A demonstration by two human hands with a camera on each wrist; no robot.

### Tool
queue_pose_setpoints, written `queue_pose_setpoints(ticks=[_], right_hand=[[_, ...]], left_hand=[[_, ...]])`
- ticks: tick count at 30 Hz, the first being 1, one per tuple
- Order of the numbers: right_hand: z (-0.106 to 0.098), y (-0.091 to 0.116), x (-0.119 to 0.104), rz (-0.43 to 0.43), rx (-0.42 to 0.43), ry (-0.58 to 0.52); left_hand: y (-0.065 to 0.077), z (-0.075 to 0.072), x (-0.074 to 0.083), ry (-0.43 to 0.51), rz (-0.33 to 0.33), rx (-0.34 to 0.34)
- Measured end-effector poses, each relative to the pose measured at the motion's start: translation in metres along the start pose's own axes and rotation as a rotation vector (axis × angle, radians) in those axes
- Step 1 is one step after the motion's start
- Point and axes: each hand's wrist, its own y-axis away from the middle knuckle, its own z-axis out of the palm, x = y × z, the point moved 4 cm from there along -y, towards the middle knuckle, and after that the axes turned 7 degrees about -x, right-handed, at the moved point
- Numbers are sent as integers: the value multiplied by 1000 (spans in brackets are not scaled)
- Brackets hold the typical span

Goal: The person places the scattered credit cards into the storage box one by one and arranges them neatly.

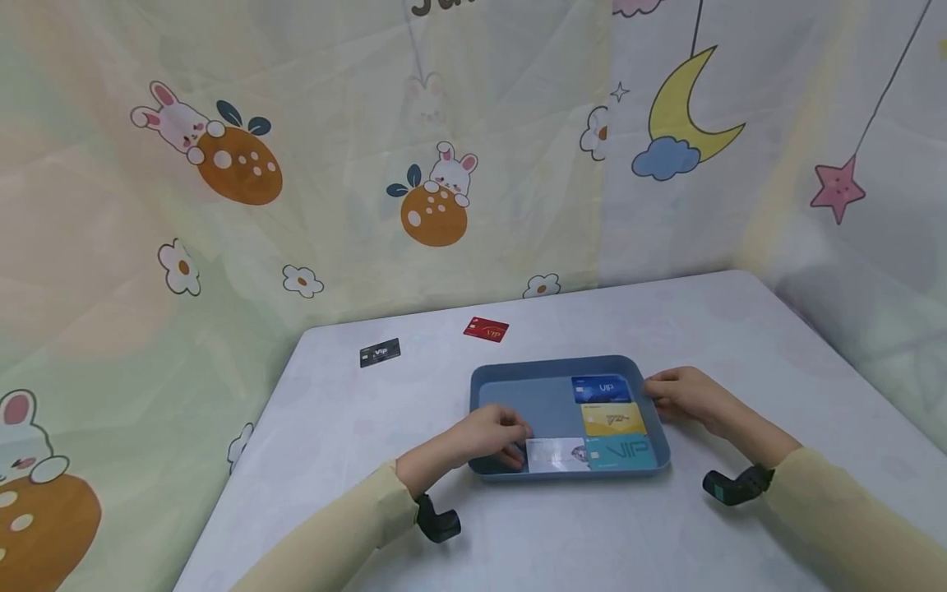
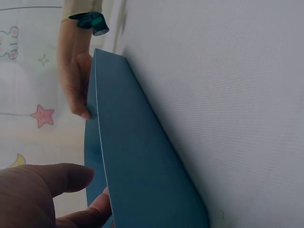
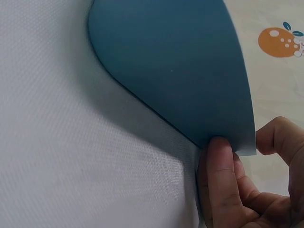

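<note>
Ahead and to the left of the left hand (image 1: pixel 484 434), a black card (image 1: pixel 381 353) reading "Vip" lies on the table (image 1: pixel 562 534); straight ahead of that hand, past the far edge of the blue tray (image 1: pixel 528 403), a red card (image 1: pixel 485 330) reads "VIP". The left hand's thumb and fingers are parted, nothing seen between them, at the left end of a white card (image 1: pixel 551 455) with no legible writing. The step in hand looks like settling that card in the tray; the next move calls for lifting clear without dragging it. Between the hands, nearer the right one, lie a blue card (image 1: pixel 592 391) marked "VIP", a yellow card (image 1: pixel 612 421) whose dark mark is unreadable, and a teal card (image 1: pixel 617 453) reading "VIP". The right hand (image 1: pixel 686 395) pinches the tray's right end, digits on both sides of its rim, probably steadying it.
</note>
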Motion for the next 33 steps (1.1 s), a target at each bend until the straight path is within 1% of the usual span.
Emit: queue_pose_setpoints(ticks=[9, 18, 33], right_hand=[[0, -1, 1, -4, -4, -10], [0, 0, 1, -9, 3, -2], [1, 1, -1, -12, -9, -16]], left_hand=[[0, 2, 1, -31, -5, 10], [-2, 3, 1, -77, 15, 17], [-3, 2, -2, -86, 14, 32]])
